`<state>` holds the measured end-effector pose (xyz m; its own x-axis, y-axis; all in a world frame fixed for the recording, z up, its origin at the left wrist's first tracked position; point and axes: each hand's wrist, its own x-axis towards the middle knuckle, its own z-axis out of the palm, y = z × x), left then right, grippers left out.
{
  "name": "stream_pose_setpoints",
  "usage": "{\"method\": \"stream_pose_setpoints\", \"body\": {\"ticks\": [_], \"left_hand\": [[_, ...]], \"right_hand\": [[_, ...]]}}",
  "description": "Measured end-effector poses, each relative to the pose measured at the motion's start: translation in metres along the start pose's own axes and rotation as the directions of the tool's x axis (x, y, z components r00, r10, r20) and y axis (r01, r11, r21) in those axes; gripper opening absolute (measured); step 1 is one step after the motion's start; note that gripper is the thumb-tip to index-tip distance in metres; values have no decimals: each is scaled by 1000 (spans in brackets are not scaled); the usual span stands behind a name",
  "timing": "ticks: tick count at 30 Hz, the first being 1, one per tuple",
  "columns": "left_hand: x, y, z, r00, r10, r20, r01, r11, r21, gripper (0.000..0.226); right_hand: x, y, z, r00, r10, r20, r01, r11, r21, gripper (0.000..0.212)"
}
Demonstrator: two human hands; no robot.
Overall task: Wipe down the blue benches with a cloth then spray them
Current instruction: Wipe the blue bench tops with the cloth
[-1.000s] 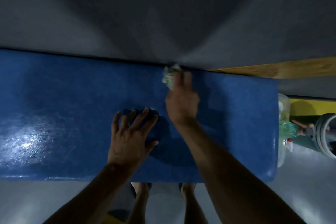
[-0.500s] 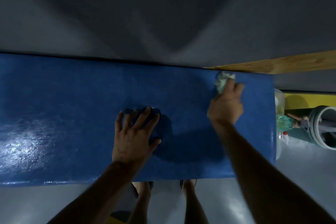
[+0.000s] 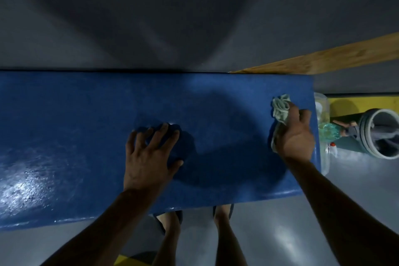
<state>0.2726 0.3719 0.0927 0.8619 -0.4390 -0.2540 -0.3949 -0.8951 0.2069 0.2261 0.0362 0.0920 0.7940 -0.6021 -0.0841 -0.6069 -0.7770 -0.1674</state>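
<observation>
2 hands were on the blue tabletop (image 3: 86,125): right hand (image 3: 294,136) had its grip bunched around a soft, light cloth (image 3: 280,108) poking out past the fingertips; left hand (image 3: 149,157) lay flat, fingers spread. Cloth probably squashes easily, so grab the wad's middle.

Glossy blue bench (image 3: 86,136), crumpled cloth (image 3: 280,109)

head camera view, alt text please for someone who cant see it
Seen from above, a person's right hand presses a crumpled pale green cloth onto the right end of a glossy blue bench, while the left hand rests flat, fingers spread, mid-bench. Grey floor surrounds it.
</observation>
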Motion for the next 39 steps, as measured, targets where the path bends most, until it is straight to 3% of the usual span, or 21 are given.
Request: {"method": "stream_pose_setpoints", "body": {"ticks": [2, 4, 7, 10, 12, 14, 16, 18, 21, 23, 26, 29, 31, 33, 35, 37, 39], "left_hand": [[-1, 0, 1, 1000, 6, 5, -6, 1000, -2, 75], [-1, -1, 1, 1000, 10, -6, -11, 1000, -12, 74], [0, -1, -1, 999, 27, -47, -28, 1000, -7, 69], [-1, -1, 0, 998, 35, -58, -36, 999, -14, 65], [0, -1, 0, 999, 22, -38, -22, 1000, -6, 72], [-1, 0, 1, 999, 21, -44, -22, 1000, -5, 74], [-1, 0, 0, 999, 17, -47, -18, 1000, -11, 73], [-2, 0, 2, 999, 14, -34, -15, 1000, -8, 74], [-2, -2, 4, 1000, 12, -22, -12, 1000, -4, 74], [-1, -3, 4, 999, 17, -31, -17, 1000, -14, 75], [-2, -5, 3, 999, 26, -32, -26, 1000, -8, 77], [-4, -5, 4, 999, 37, -36, -37, 999, -3, 75], [-4, -5, 5, 998, 41, -47, -41, 999, 3, 72], [-4, -5, 6, 997, 43, -63, -42, 999, 9, 70], [-3, -6, 8, 996, 48, -75, -47, 999, 17, 70], [-4, -6, 9, 995, 53, -80, -50, 998, 38, 70], [-5, -5, 10, 995, 57, -82, -54, 998, 30, 69]], "right_hand": [[-14, -26, 18, 983, 179, -43, -179, 984, 10, 43], [-45, -79, 40, 987, 147, -72, -142, 987, 71, 52], [-96, -147, 60, 979, -204, 8, 199, 964, 179, 59], [-103, -143, 49, 818, -567, 97, 548, 819, 172, 50], [-84, -106, 36, 768, -627, 131, 622, 779, 86, 57], [-58, -61, 20, 874, -450, 183, 454, 891, 22, 58], [-41, -24, 3, 973, -174, 148, 175, 985, 11, 56], [-38, -12, -4, 999, 12, 37, -12, 1000, 11, 55], [-53, -44, 17, 981, 196, 5, -196, 980, 41, 61], [-75, -84, 34, 986, 164, 21, -165, 984, 71, 69], [-113, -135, 45, 992, -105, 67, 93, 981, 170, 65], [-123, -131, 40, 879, -456, 143, 435, 887, 154, 61], [-108, -98, 30, 800, -555, 228, 551, 830, 87, 68], [-86, -56, 15, 866, -430, 254, 425, 902, 76, 66], [-70, -13, 1, 953, -189, 238, 185, 982, 41, 68], [-68, 7, -7, 978, -64, 201, 80, 994, -73, 72], [-76, 0, -1, 993, 36, 116, -31, 999, -44, 71]]}}
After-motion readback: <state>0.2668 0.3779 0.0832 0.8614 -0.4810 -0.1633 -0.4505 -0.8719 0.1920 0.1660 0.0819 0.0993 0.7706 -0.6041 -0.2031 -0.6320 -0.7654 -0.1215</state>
